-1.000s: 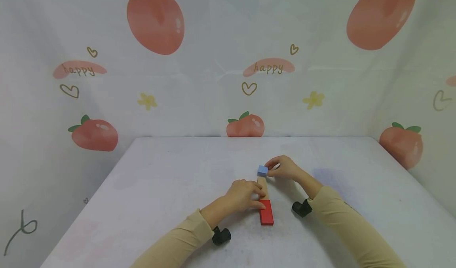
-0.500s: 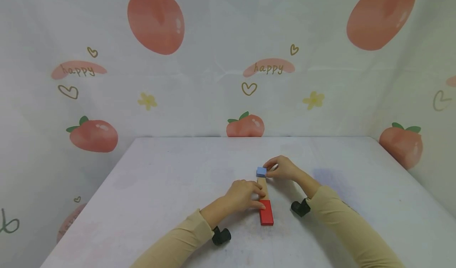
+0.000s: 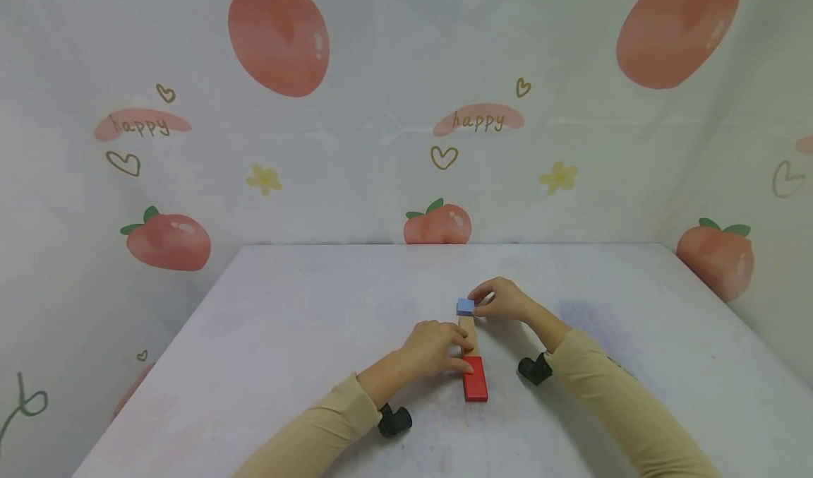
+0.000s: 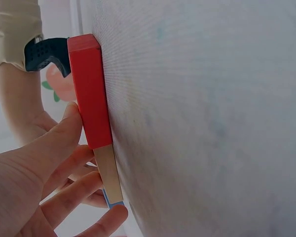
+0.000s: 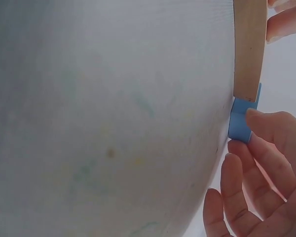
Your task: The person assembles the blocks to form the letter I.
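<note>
Three blocks lie end to end in a line on the white tabletop [image 3: 305, 323]. A red block [image 3: 475, 387] is nearest, a plain wooden block [image 4: 107, 170] comes in the middle, and a blue block [image 5: 240, 126] is at the far end. My left hand [image 3: 427, 349] rests over the near blocks, its thumb on the red block and its loosely spread fingers at the wooden one. With thumb and forefinger, my right hand [image 3: 506, 299] pinches the blue block, which meets the wooden block's end in the right wrist view. The other right-hand fingers hang loosely beside it.
A white curtain [image 3: 375, 61] printed with peaches stands behind the table's far edge. Dark wrist-worn devices [image 3: 395, 421] hang under both sleeves, close over the tabletop.
My right hand has shifted the blue block slightly left and toward me, more in line with the wooden block. The left hand and the red block stay put.
</note>
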`<state>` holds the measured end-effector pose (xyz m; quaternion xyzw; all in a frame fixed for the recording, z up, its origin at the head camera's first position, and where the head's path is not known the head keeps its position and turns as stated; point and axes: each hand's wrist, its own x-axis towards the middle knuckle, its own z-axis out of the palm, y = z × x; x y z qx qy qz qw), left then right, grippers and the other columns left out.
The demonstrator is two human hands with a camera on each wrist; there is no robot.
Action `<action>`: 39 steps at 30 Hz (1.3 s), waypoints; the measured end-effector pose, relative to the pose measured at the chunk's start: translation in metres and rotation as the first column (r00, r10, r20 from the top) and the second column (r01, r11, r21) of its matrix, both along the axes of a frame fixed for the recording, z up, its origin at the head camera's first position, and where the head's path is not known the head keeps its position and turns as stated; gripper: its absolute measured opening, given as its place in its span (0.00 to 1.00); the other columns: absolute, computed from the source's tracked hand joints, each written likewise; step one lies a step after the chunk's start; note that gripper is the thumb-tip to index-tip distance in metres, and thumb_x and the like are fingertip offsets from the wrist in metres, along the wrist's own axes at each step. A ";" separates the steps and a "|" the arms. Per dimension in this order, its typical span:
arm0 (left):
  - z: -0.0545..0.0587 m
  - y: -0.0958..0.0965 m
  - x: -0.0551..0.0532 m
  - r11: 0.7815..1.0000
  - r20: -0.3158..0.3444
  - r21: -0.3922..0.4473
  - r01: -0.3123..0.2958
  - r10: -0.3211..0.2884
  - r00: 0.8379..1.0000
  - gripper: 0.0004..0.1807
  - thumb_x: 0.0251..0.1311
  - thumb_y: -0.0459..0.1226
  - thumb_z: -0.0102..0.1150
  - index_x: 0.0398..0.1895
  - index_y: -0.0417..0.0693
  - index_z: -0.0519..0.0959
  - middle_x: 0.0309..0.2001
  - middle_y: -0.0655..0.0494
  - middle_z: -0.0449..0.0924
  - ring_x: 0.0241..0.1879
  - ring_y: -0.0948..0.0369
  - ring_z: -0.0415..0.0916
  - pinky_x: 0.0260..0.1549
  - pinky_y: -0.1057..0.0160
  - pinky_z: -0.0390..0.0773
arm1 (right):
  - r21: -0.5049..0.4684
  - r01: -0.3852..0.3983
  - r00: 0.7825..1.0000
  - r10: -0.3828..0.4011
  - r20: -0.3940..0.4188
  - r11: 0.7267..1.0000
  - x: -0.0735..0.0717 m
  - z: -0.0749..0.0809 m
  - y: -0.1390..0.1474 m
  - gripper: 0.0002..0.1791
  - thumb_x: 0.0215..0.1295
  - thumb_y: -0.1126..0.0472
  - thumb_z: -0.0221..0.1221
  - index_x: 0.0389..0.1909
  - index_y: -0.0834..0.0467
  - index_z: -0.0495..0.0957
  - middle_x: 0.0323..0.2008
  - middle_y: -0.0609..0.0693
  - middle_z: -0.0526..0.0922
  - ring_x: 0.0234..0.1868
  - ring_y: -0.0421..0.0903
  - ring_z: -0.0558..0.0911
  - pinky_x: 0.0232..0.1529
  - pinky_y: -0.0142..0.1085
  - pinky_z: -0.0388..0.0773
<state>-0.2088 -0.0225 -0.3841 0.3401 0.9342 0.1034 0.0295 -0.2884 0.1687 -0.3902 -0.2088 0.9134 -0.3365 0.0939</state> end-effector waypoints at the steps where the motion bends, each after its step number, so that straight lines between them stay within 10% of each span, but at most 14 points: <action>1: 0.000 0.000 0.000 1.000 0.000 -0.001 0.000 0.000 1.000 0.18 0.48 0.53 0.66 0.42 0.61 0.85 0.50 0.65 0.81 0.49 0.65 0.79 0.42 0.67 0.74 | 0.000 -0.001 1.000 0.001 0.000 1.000 0.000 0.000 0.000 0.14 0.53 0.67 0.63 0.42 0.67 0.81 0.39 0.60 0.84 0.37 0.48 0.82 0.40 0.38 0.81; 39: 0.003 0.003 0.002 0.999 0.055 0.013 -0.033 0.032 0.998 0.20 0.48 0.52 0.67 0.46 0.60 0.84 0.51 0.63 0.81 0.51 0.63 0.78 0.45 0.65 0.74 | -0.002 0.012 0.999 -0.012 0.053 1.000 0.000 0.003 -0.001 0.17 0.54 0.67 0.63 0.46 0.67 0.80 0.46 0.62 0.83 0.43 0.53 0.83 0.43 0.41 0.81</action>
